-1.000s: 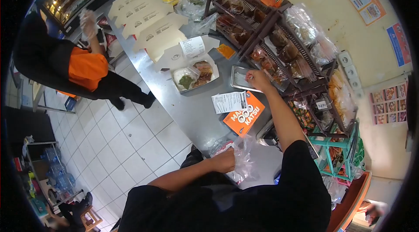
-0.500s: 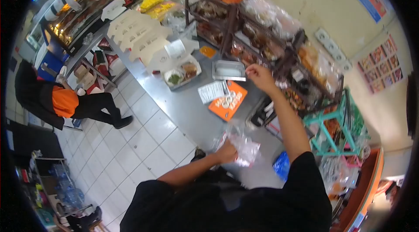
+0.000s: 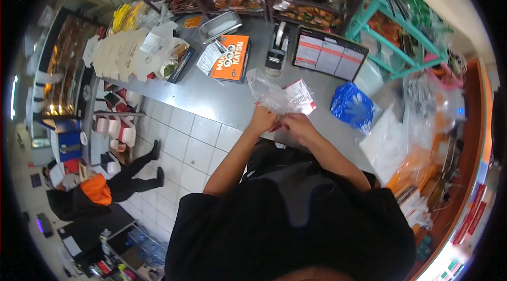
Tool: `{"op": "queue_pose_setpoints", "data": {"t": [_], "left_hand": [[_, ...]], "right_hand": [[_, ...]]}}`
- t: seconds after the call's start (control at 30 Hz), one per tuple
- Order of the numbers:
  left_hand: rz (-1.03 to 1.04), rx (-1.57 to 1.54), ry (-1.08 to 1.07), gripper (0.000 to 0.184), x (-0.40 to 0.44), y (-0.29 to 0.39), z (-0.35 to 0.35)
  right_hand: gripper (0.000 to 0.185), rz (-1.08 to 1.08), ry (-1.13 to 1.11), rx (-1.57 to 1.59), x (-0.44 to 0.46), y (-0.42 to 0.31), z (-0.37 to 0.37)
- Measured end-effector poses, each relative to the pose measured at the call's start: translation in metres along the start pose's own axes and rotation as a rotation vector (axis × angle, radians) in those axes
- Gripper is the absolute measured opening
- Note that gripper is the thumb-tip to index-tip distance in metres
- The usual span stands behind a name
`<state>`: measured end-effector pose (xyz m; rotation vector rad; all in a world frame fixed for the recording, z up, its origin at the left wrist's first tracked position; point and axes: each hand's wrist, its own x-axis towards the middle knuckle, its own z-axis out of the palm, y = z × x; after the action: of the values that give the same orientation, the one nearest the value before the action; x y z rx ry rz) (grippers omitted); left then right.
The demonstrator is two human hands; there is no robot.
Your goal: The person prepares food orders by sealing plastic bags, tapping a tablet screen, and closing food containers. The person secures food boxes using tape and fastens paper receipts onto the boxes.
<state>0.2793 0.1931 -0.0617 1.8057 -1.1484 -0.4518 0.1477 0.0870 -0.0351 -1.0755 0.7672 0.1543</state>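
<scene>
Swung from silvery tray [image 3: 220, 26] to plastic bag [image 3: 268, 92], bringing right hand [image 3: 299, 125] beside left hand [image 3: 262, 119]!

Working over the near edge of the metal counter [image 3: 224, 93], well apart from the tray. Gripping the bag's near end, clamped in both hands, close together. Probably loosening or gathering the plastic, hard to tell which; likely calling next for a steady two-handed pinch. Spotting red-and-white print [image 3: 302, 96], too blurred to read.
</scene>
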Motion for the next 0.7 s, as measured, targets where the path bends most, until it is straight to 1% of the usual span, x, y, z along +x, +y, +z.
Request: {"op": "queue_pose_setpoints", "data": {"t": [0.03, 0.07, 0.13, 0.17, 0.2, 0.27, 0.3, 0.37, 0.4, 0.5, 0.6, 0.63, 0.7], "left_hand": [[0.188, 0.178, 0.021, 0.026, -0.001, -0.009, 0.002], [0.384, 0.353, 0.046, 0.026, -0.003, -0.018, 0.005], [0.243, 0.378, 0.200, 0.028, -0.010, 0.011, 0.006], [0.178, 0.327, 0.236, 0.030, -0.015, 0.014, 0.011], [0.114, 0.274, 0.275, 0.032, -0.021, 0.017, 0.015], [-0.012, 0.033, 0.280, 0.038, -0.039, -0.003, 0.032], [-0.074, -0.167, 0.328, 0.041, -0.037, 0.006, 0.036], [-0.113, -0.239, 0.332, 0.038, -0.032, 0.015, 0.035], [-0.133, -0.272, 0.334, 0.036, -0.029, 0.018, 0.033], [-0.049, -0.232, 0.193, 0.030, -0.021, 0.021, 0.019], [-0.137, -0.069, 0.122, 0.024, -0.017, -0.006, 0.018], [-0.399, -0.469, 0.164, 0.026, -0.013, 0.019, 0.018], [-0.398, -0.346, 0.095, 0.028, -0.011, 0.031, 0.011]], "right_hand": [[0.012, 0.021, -0.011, 0.198, 0.009, 0.003, 0.006], [0.013, 0.033, -0.004, 0.325, 0.015, 0.011, 0.007], [0.018, 0.056, -0.002, 0.574, 0.025, 0.021, 0.014], [0.020, 0.007, 0.035, 0.578, 0.021, 0.023, 0.013], [0.021, 0.020, 0.041, 0.625, 0.021, 0.025, 0.016], [0.021, 0.053, 0.059, 0.704, 0.020, 0.027, 0.019], [0.025, 0.053, 0.035, 0.781, 0.009, 0.017, 0.021], [0.024, -0.063, -0.051, 0.837, 0.018, 0.038, 0.014], [0.023, -0.121, -0.096, 0.865, 0.017, 0.038, 0.010], [0.020, -0.568, 0.180, -0.340, 0.010, 0.030, -0.011], [0.020, -0.612, 0.147, -0.421, 0.010, 0.016, -0.029], [0.013, -0.756, 0.176, -0.544, 0.015, 0.014, -0.034], [0.015, -0.620, 0.138, -0.170, 0.018, 0.008, -0.027]]}}
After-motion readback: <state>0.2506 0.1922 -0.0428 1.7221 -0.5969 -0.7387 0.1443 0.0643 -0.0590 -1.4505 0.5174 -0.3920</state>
